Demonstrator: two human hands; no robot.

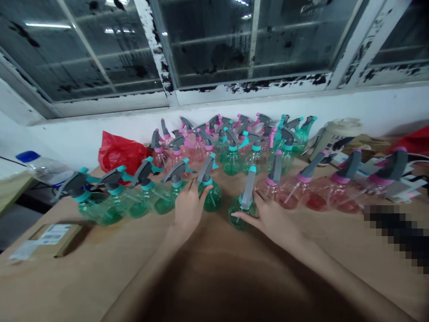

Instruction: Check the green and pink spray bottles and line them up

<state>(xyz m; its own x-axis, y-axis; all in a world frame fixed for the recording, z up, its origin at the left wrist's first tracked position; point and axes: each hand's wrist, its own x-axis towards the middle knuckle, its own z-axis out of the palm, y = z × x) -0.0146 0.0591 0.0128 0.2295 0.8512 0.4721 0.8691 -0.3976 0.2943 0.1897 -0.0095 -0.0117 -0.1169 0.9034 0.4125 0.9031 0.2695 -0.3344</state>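
Note:
My left hand [190, 203] is closed around the left side of a green spray bottle [213, 199], its thumb at the turquoise collar and its fingers partly hidden behind. Another green spray bottle [239, 220] stands to the right, gripped low on its round body by my right hand [268, 212]. Both bottles have grey trigger heads and appear upright on the table. Left of my left hand runs a row of several green spray bottles [136, 208]. On the right, several pink spray bottles [317, 200] with grey-and-pink heads form a matching row, the nearest close to my right fingers.
More pink and green bottles [232, 161] crowd the table [134, 268] by the wall. A red plastic bag [117, 152], a blue-capped clear bottle [42, 165] and a cardboard box [56, 239] are at left. A large pale cup [338, 136] stands back right, beneath the windows.

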